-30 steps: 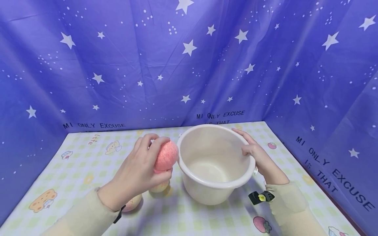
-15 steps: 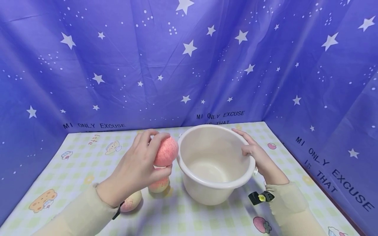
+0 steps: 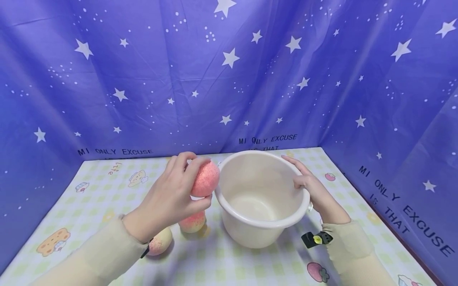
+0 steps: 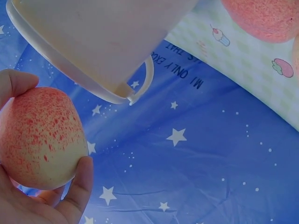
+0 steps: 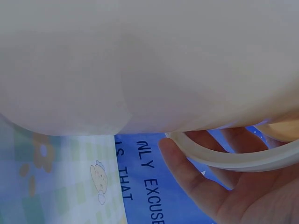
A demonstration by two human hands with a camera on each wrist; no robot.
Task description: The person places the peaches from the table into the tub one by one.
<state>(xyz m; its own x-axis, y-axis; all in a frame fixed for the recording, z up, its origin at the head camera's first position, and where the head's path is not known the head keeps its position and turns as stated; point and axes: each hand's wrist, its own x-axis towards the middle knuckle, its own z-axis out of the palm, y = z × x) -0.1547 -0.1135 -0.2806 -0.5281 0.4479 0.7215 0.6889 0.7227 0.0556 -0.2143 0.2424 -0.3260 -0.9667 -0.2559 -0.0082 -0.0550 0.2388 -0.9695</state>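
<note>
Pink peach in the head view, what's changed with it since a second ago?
The left hand has moved the pink peach up in the picture and slightly right, toward the bucket; more of the two other peaches shows. Nothing was let go. The right hand and bucket stayed put.

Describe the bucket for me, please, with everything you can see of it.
The bucket is off-white, round and smooth, apparently plastic, narrowing toward its base, with a thick rim and a curved handle. It appears to stand on the checked tablecloth, mouth up, and nothing shows inside. The right hand grips the right side of its rim. Whether it leans slightly is unclear.
</note>
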